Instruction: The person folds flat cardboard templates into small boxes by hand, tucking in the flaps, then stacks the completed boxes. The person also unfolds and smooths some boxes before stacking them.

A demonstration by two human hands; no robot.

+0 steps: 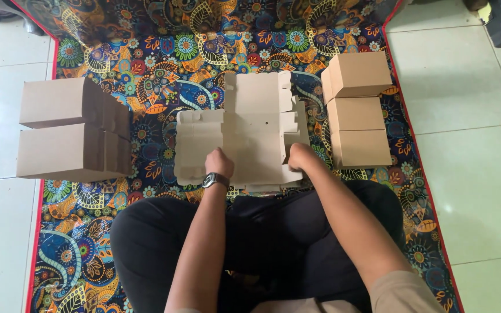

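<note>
1. Brown cardboard: a flat box blank (244,136) lies on the patterned mat (163,69), just ahead of the crossed legs.
2. The left hand (219,162) and right hand (300,156) press on its near edge, grip seemingly curled shut.
3. Best to keep the creases square while folding.

Both forearms reach toward 12 o'clock, nearly parallel; the left hand (220,162) and the right hand (300,156) are both closed, knuckles up, side by side
</note>
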